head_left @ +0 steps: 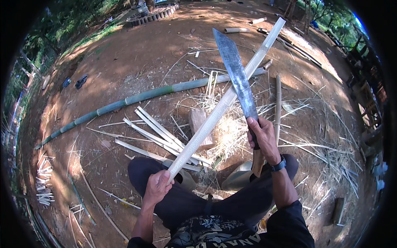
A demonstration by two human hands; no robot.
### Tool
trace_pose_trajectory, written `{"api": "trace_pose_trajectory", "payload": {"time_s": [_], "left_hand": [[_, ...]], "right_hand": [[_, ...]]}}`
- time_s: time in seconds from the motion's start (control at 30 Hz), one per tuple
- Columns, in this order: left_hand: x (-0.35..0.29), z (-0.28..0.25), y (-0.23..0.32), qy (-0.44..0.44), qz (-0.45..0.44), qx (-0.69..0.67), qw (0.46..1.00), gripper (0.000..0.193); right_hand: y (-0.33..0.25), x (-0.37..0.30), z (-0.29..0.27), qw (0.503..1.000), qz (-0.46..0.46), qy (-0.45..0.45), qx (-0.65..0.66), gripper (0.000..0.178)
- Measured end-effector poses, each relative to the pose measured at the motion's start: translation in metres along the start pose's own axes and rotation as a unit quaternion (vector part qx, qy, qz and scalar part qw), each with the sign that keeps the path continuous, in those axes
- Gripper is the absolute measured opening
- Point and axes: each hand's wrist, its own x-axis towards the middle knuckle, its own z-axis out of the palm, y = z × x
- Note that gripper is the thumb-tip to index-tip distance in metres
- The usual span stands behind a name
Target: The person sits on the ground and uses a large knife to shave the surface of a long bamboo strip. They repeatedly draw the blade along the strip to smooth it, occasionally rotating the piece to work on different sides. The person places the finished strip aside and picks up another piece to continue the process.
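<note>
Held at lower end by fully curled fingers of left hand [159,184]: pale bamboo strip [209,123], directed to 1 o'clock. Held at lower end by tightly wrapped fingers of right hand [264,138]: machete [233,62], directed to 11 o'clock, crossing over strip; cannot tell whether touching. Lying at 10 o'clock from view centre: green bamboo pole [151,95].

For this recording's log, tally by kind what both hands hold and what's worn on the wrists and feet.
Broad grey steel machete, right hand: 1
Long pale bamboo strip, left hand: 1
Dark wristwatch: 1
Grey-green boots: 2
Total: 5
</note>
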Motion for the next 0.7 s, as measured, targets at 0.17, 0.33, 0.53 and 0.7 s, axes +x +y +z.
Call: {"api": "trace_pose_trajectory", "payload": {"time_s": [0.17,0.33,0.53,0.7], "left_hand": [[-0.002,-0.003,-0.003,0.012,-0.013,-0.014,1.000,0.058],[0.002,0.002,0.008,0.012,-0.005,0.001,1.000,0.057],[0.004,0.000,0.005,0.015,0.002,0.009,1.000,0.055],[0.008,0.006,0.008,0.022,0.030,0.023,0.999,0.058]], "right_hand": [[0.010,-0.015,0.012,0.995,0.012,-0.051,-0.087,0.042],[0.006,-0.012,0.011,0.998,0.022,-0.048,-0.038,0.040],[0.011,-0.017,0.020,0.996,0.036,-0.052,-0.065,0.042],[0.035,-0.032,0.035,0.976,-0.063,-0.109,-0.176,0.045]]}}
